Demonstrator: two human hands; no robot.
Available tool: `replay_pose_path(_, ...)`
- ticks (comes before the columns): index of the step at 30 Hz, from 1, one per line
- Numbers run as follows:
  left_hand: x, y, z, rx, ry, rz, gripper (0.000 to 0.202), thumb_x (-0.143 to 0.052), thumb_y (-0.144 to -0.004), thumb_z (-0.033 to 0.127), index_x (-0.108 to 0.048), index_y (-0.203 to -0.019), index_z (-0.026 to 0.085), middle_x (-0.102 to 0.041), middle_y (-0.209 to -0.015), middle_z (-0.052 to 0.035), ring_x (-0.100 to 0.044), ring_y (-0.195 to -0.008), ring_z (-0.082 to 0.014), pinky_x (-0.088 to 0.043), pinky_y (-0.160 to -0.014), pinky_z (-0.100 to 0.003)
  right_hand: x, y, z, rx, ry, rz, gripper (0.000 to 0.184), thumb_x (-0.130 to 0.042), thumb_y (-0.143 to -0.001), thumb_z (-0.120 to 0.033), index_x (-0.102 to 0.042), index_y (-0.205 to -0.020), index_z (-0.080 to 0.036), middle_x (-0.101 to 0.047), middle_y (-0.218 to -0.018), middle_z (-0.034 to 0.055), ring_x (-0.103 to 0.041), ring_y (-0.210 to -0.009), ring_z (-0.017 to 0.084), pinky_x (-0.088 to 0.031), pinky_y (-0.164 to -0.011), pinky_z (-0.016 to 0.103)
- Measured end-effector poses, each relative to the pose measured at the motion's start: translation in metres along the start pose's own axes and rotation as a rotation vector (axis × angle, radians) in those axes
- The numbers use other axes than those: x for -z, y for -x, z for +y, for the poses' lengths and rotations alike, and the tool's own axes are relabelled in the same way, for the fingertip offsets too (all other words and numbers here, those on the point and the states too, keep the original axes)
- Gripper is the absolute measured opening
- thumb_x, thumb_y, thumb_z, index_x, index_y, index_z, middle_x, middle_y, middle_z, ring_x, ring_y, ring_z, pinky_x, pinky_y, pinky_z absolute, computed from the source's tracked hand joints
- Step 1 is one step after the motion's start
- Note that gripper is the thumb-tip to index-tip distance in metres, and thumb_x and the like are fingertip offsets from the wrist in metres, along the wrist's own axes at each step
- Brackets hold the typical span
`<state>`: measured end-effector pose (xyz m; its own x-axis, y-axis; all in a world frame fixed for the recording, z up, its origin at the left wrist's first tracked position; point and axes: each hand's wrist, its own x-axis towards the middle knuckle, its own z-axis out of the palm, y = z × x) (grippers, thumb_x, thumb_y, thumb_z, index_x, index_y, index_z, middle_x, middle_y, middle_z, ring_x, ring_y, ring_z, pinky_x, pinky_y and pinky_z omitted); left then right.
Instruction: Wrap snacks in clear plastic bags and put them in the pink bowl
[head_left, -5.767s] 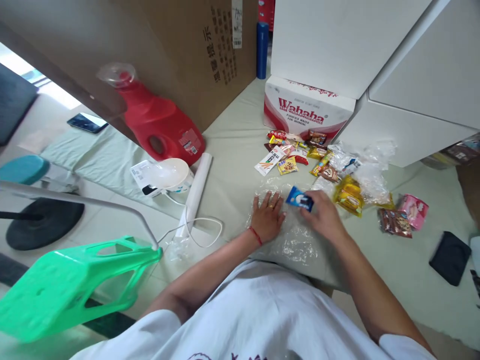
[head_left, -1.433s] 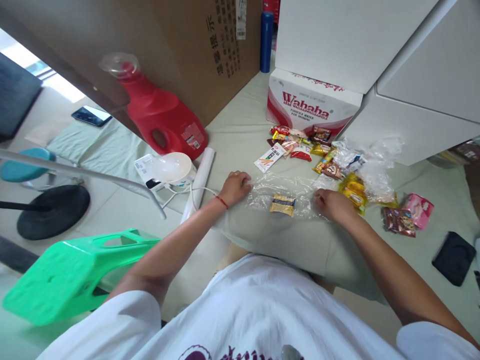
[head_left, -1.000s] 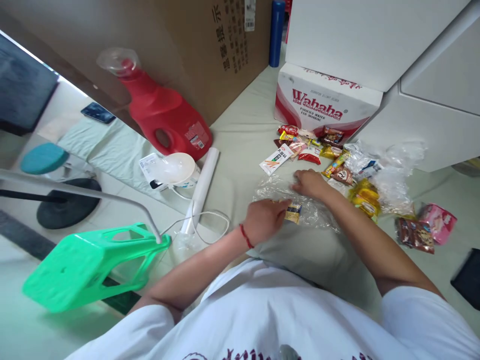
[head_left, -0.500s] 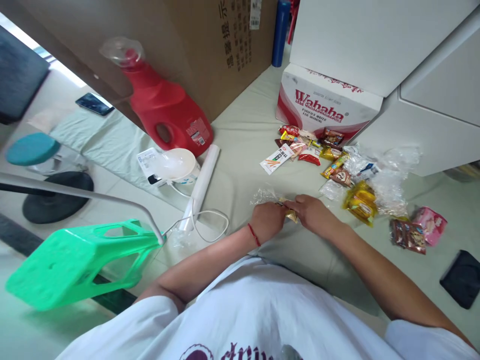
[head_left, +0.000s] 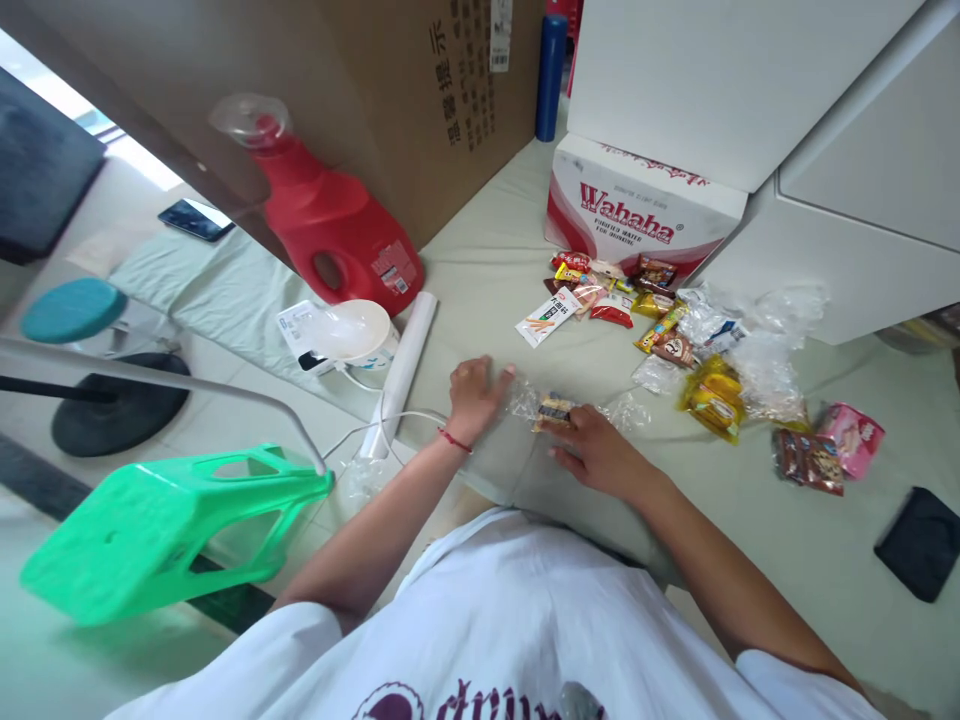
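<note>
A clear plastic bag (head_left: 525, 402) lies rolled into a narrow strip on the pale green mat (head_left: 480, 290), with a yellow-brown snack packet (head_left: 553, 408) inside it. My left hand (head_left: 474, 392) pinches the bag's left end, fingers closed on the plastic. My right hand (head_left: 594, 447) rests on the packet and the roll, fingers pressing down on them. The bag's crumpled right end (head_left: 624, 410) sticks out beyond my right hand.
Several snack packets (head_left: 600, 295) lie beyond the bag, with yellow packets (head_left: 709, 395), loose clear bags (head_left: 772, 350) and a pink packet (head_left: 855, 435) to the right. A Wahaha carton (head_left: 637, 210), red detergent jug (head_left: 330, 240), white roll (head_left: 401, 365) and green stool (head_left: 165, 520) stand around.
The bag, spread flat 1.4 s ago, is now rolled tight around the packet. My hands met at the roll, then my left hand slid to its left end.
</note>
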<state>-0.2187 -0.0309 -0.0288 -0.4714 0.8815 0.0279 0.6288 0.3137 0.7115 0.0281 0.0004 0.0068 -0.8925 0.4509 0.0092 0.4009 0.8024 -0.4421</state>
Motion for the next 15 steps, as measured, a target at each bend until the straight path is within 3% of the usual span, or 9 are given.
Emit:
replay_pose_path(2, -0.003, 0.002, 0.005, 0.002, -0.111, -0.083, 0.033, -0.079, -0.074, 0.046, -0.07, -0.091, 0.02, -0.062, -0.13, -0.0148, -0.045, -0.135, -0.0375, -0.04, -0.11, -0.052, -0.001, 0.001, 0.002, -0.018, -0.033, 0.01, 0.041, -0.056, -0.102, -0.036, -0.065, -0.139, -0.023, -0.059, -0.105, 0.0132, -0.054, -0.095, 0.025, -0.047, -0.088, 0.04)
replay_pose_path(4, 0.0, 0.006, 0.011, -0.021, -0.086, -0.143, 0.02, -0.079, -0.071, 0.034, -0.069, -0.082, 0.02, -0.065, -0.123, -0.0118, -0.051, -0.129, -0.0341, -0.043, -0.107, -0.048, -0.002, 0.002, 0.003, -0.04, -0.062, 0.014, 0.04, -0.056, -0.102, -0.037, -0.065, -0.139, -0.025, -0.059, -0.104, 0.0122, -0.055, -0.095, 0.025, -0.047, -0.087, 0.038)
replay_pose_path(6, 0.007, 0.012, 0.018, -0.045, 0.032, -0.207, 0.009, -0.07, -0.076, 0.027, -0.066, -0.075, 0.02, -0.069, -0.097, -0.0063, -0.062, -0.102, -0.0241, -0.05, -0.09, -0.037, -0.003, 0.002, 0.003, -0.056, -0.08, 0.015, 0.041, -0.056, -0.102, -0.036, -0.065, -0.14, -0.026, -0.06, -0.102, 0.0118, -0.055, -0.094, 0.024, -0.047, -0.087, 0.037)
replay_pose_path(9, 0.012, 0.023, 0.037, -0.075, 0.198, -0.308, 0.01, -0.063, -0.082, 0.026, -0.064, -0.075, 0.02, -0.062, -0.071, 0.0021, -0.057, -0.07, -0.0147, -0.045, -0.066, -0.026, -0.003, -0.001, 0.002, -0.07, -0.069, 0.012, 0.04, -0.058, -0.101, -0.035, -0.066, -0.139, -0.024, -0.06, -0.102, 0.012, -0.055, -0.093, 0.024, -0.047, -0.086, 0.037)
replay_pose_path(12, -0.001, 0.035, 0.059, -0.175, 0.202, -0.392, 0.022, -0.054, -0.091, 0.026, -0.068, -0.075, 0.02, -0.067, -0.074, 0.0003, -0.061, -0.073, -0.0155, -0.046, -0.07, -0.028, -0.006, -0.002, 0.001, -0.064, -0.04, 0.012, 0.033, -0.06, -0.098, -0.032, -0.073, -0.126, -0.018, -0.061, -0.102, 0.0127, -0.055, -0.094, 0.025, -0.047, -0.087, 0.038)
replay_pose_path(15, -0.023, 0.046, 0.068, -0.275, 0.073, -0.342, 0.031, -0.047, -0.097, 0.022, -0.075, -0.083, 0.021, -0.072, -0.09, -0.0057, -0.062, -0.089, -0.0203, -0.048, -0.084, -0.034, -0.005, 0.005, -0.001, -0.015, -0.093, 0.031, 0.027, -0.065, -0.094, -0.028, -0.077, -0.115, -0.017, -0.061, -0.105, 0.0136, -0.054, -0.101, 0.027, -0.047, -0.09, 0.04)
